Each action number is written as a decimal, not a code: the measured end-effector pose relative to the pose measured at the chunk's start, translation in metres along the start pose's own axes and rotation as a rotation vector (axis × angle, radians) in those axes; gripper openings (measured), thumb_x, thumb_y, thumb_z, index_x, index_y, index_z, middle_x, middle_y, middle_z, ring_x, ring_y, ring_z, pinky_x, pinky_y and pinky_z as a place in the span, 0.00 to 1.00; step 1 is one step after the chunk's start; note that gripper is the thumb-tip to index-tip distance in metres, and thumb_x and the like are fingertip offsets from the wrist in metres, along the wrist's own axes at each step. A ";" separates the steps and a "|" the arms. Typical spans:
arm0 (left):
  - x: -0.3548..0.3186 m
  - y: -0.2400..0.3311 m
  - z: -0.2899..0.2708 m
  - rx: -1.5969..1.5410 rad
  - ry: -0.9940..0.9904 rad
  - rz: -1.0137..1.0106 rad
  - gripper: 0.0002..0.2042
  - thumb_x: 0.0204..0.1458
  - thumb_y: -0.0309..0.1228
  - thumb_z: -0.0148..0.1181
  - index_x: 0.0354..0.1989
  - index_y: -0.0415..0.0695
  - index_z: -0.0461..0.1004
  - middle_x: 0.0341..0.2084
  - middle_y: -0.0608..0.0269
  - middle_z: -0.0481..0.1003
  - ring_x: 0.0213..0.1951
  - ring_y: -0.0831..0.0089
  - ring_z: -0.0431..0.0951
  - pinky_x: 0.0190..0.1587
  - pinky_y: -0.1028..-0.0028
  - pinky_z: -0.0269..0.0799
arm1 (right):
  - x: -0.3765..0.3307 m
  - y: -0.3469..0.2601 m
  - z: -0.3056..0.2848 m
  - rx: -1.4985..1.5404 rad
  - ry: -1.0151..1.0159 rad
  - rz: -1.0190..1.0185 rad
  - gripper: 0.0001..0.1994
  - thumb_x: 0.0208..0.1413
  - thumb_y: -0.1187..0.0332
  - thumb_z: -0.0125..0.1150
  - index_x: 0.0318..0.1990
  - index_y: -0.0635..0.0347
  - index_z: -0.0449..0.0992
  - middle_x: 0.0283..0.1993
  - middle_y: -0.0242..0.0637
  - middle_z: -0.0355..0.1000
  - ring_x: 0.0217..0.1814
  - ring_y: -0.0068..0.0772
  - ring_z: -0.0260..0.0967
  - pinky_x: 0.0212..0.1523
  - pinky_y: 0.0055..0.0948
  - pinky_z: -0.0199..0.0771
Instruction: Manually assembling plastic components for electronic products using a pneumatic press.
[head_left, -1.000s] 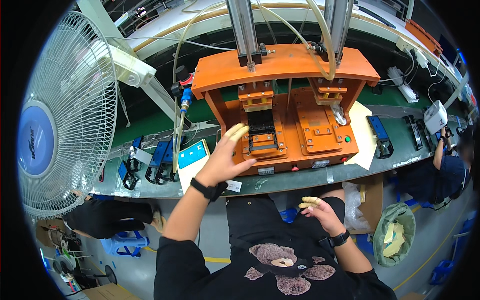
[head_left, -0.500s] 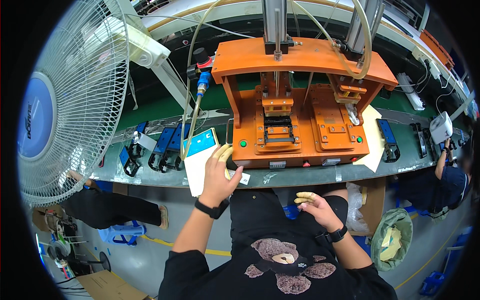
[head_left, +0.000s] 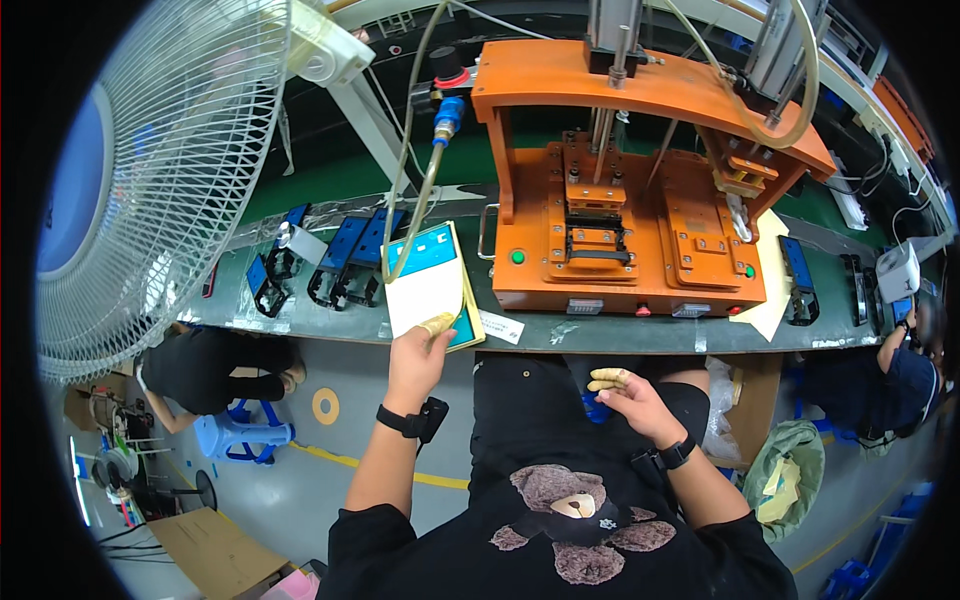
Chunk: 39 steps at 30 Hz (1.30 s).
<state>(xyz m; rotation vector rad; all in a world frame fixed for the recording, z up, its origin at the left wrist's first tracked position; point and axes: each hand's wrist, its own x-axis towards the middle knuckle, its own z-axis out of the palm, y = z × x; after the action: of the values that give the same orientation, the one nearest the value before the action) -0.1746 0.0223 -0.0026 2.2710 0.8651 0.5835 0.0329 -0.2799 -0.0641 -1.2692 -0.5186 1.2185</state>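
My left hand (head_left: 418,362) is at the near edge of a stack of sheets, its covered fingertips closed on the lower edge of a white sheet (head_left: 425,295). That sheet's right side curls up, baring a blue sheet (head_left: 463,328) with a yellowish border underneath. My right hand (head_left: 640,405) hangs over my lap, fingers loosely bent and thumb apart, with nothing visible in it. Yellowish finger cots cover some fingertips on both hands. An orange two-station press (head_left: 630,290) stands ahead; a black frame-shaped part (head_left: 598,240) sits in its left fixture.
Black frames with blue panels (head_left: 345,245) lie left of the stack; another (head_left: 798,280) lies right of the press. A hose (head_left: 425,210) hangs over the stack. A large fan (head_left: 190,200) stands at left. A green bag (head_left: 785,480) sits right. Other people are on both sides.
My left hand has come down from beside the press's left corner to the white sheet's lower edge, which now curls up. My right hand stays over my lap. The view has shifted.
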 end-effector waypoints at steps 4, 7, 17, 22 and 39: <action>-0.001 -0.019 -0.008 -0.483 0.132 -0.285 0.12 0.54 0.27 0.66 0.43 0.31 0.80 0.33 0.59 0.81 0.33 0.82 0.78 0.38 0.80 0.73 | 0.019 -0.005 0.019 -0.040 -0.062 0.020 0.19 0.61 0.72 0.60 0.58 0.65 0.69 0.52 0.34 0.73 0.53 0.21 0.70 0.56 0.21 0.70; 0.000 -0.021 -0.016 -0.724 0.302 -0.296 0.08 0.57 0.24 0.62 0.40 0.30 0.78 0.34 0.62 0.80 0.34 0.81 0.78 0.38 0.81 0.72 | 0.033 -0.011 0.037 -0.072 -0.182 -0.006 0.19 0.61 0.72 0.60 0.59 0.65 0.69 0.52 0.35 0.73 0.55 0.21 0.70 0.56 0.21 0.70; -0.064 0.074 0.004 -0.486 -0.030 0.153 0.12 0.50 0.25 0.67 0.43 0.40 0.77 0.52 0.51 0.75 0.54 0.65 0.74 0.57 0.66 0.67 | 0.059 -0.044 0.111 0.592 -0.355 0.072 0.24 0.68 0.65 0.50 0.68 0.62 0.56 0.65 0.39 0.63 0.65 0.36 0.64 0.61 0.34 0.68; -0.093 0.093 0.028 -0.134 -0.186 0.245 0.17 0.45 0.31 0.71 0.45 0.44 0.78 0.57 0.47 0.70 0.60 0.50 0.68 0.65 0.57 0.57 | 0.076 -0.046 0.118 0.441 -0.093 0.053 0.12 0.67 0.69 0.51 0.54 0.62 0.69 0.48 0.36 0.75 0.48 0.24 0.74 0.50 0.26 0.76; -0.056 0.095 0.048 -0.695 0.051 0.036 0.11 0.55 0.22 0.63 0.46 0.33 0.79 0.42 0.51 0.80 0.44 0.70 0.80 0.48 0.72 0.74 | 0.016 -0.074 0.080 -0.483 -0.095 -0.468 0.15 0.60 0.75 0.56 0.54 0.64 0.75 0.40 0.43 0.80 0.41 0.31 0.79 0.42 0.28 0.77</action>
<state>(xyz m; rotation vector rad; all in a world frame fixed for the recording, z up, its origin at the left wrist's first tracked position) -0.1440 -0.0915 0.0198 1.6450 0.5281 0.8123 -0.0007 -0.2197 0.0220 -1.3848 -1.1605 0.7799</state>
